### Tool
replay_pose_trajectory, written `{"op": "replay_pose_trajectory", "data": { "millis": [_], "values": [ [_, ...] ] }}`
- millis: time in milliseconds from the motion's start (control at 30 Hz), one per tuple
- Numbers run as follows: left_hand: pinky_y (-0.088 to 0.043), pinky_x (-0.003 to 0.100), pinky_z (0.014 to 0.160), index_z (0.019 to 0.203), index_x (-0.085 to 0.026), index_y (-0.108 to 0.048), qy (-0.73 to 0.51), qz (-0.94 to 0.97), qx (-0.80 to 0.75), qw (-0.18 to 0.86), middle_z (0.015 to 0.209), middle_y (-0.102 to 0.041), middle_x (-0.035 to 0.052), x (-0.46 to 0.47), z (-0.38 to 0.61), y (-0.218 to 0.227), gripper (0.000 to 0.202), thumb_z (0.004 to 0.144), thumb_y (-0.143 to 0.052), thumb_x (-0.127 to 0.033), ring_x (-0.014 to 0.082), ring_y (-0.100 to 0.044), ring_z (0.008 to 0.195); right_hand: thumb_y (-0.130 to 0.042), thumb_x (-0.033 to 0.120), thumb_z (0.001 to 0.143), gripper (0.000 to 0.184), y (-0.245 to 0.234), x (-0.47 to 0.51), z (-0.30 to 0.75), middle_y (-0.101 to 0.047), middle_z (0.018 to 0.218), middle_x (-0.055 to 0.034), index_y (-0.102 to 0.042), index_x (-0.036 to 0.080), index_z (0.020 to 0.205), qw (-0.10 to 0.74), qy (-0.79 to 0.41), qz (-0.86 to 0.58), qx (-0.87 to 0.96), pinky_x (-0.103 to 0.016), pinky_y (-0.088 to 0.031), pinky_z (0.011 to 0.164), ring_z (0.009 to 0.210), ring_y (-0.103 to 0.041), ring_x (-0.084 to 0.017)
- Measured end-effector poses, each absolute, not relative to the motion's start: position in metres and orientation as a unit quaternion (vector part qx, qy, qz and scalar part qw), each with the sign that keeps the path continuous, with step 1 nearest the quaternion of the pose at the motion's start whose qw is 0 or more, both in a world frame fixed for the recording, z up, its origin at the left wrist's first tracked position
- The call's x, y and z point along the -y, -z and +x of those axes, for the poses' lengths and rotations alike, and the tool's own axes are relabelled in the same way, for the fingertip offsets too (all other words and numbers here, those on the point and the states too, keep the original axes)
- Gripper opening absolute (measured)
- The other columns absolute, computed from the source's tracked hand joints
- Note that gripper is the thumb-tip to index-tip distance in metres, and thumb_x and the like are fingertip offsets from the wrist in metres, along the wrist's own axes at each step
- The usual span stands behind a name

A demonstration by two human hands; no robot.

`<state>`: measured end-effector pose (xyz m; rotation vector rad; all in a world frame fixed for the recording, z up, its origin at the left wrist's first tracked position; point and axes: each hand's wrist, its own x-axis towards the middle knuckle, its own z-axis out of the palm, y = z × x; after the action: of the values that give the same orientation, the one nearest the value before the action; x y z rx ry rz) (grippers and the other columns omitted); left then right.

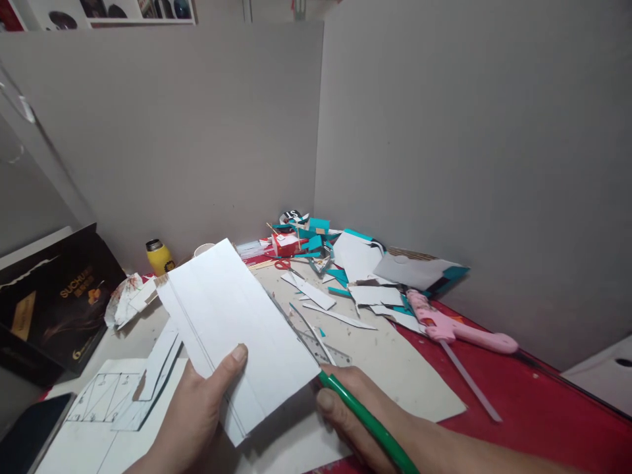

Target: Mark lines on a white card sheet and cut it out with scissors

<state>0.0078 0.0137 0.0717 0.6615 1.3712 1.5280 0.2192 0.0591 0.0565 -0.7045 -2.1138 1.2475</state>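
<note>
White card (241, 316) is pinched in your left hand (200, 398); right of that grip, your right hand (382, 395) clasps a green-handled tool (368, 419), apparently trimming; next calls for steadiness.

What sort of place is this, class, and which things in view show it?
Probably a craft workspace: a pink glue gun lies beside cut card scraps, and the left hand holds a white card.
</note>
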Motion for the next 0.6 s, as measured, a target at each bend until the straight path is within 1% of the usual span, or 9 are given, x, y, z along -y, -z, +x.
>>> {"op": "replay_pose_trajectory", "data": {
  "millis": [67,167,233,333,467,600],
  "values": [
    [-0.049,0.053,0.097,0.130,-0.018,-0.060,-0.626,0.272,-0.563,0.466,0.118,-0.072,0.0153,-0.014,0.007,-0.072,0.069,0.065,-0.081,-0.027,0.0414,-0.061,0.115,-0.024,0.072,0.092,0.068,-0.057,-0.059,0.220,-0.068,0.083,-0.0093,-0.062,0.016,0.083,0.285,-0.469,-0.274,0.790,-0.034,-0.052,0.072,0.076,-0.059,-0.021],
    [-0.047,0.052,0.100,0.130,-0.017,-0.060,-0.625,0.279,-0.565,0.460,0.118,-0.072,0.0156,-0.015,0.007,-0.072,0.069,0.065,-0.081,-0.028,0.0408,-0.059,0.118,-0.023,0.071,0.092,0.067,-0.057,-0.061,0.220,-0.064,0.078,-0.0070,-0.058,0.016,0.080,0.275,-0.448,-0.276,0.805,-0.031,-0.050,0.067,0.069,-0.055,-0.018],
    [-0.046,0.052,0.100,0.131,-0.016,-0.059,-0.623,0.280,-0.564,0.464,0.117,-0.072,0.0158,-0.015,0.007,-0.072,0.070,0.066,-0.081,-0.028,0.0405,-0.059,0.118,-0.025,0.068,0.094,0.062,-0.056,-0.062,0.220,-0.060,0.074,-0.0040,-0.056,0.017,0.078,0.275,-0.433,-0.266,0.816,-0.029,-0.047,0.065,0.065,-0.051,-0.016],
    [-0.048,0.052,0.098,0.132,-0.017,-0.058,-0.625,0.279,-0.560,0.467,0.116,-0.073,0.0156,-0.015,0.005,-0.072,0.071,0.066,-0.081,-0.028,0.0407,-0.059,0.118,-0.026,0.062,0.097,0.055,-0.053,-0.063,0.220,-0.058,0.074,-0.0023,-0.054,0.018,0.079,0.281,-0.419,-0.259,0.823,-0.028,-0.047,0.068,0.065,-0.050,-0.015],
    [-0.049,0.052,0.097,0.134,-0.017,-0.056,-0.620,0.280,-0.561,0.471,0.115,-0.073,0.0155,-0.013,0.006,-0.076,0.074,0.065,-0.081,-0.029,0.0404,-0.059,0.118,-0.024,0.066,0.095,0.060,-0.051,-0.064,0.221,-0.059,0.075,-0.0045,-0.056,0.017,0.082,0.280,-0.417,-0.256,0.826,-0.029,-0.048,0.068,0.067,-0.052,-0.017],
    [-0.050,0.052,0.096,0.136,-0.016,-0.054,-0.610,0.268,-0.553,0.500,0.116,-0.072,0.0168,-0.011,0.010,-0.085,0.076,0.067,-0.081,-0.034,0.0397,-0.063,0.112,-0.021,0.069,0.094,0.066,-0.052,-0.065,0.222,-0.060,0.076,-0.0055,-0.059,0.015,0.083,0.286,-0.425,-0.245,0.823,-0.030,-0.049,0.068,0.067,-0.051,-0.017]
  ]
}}
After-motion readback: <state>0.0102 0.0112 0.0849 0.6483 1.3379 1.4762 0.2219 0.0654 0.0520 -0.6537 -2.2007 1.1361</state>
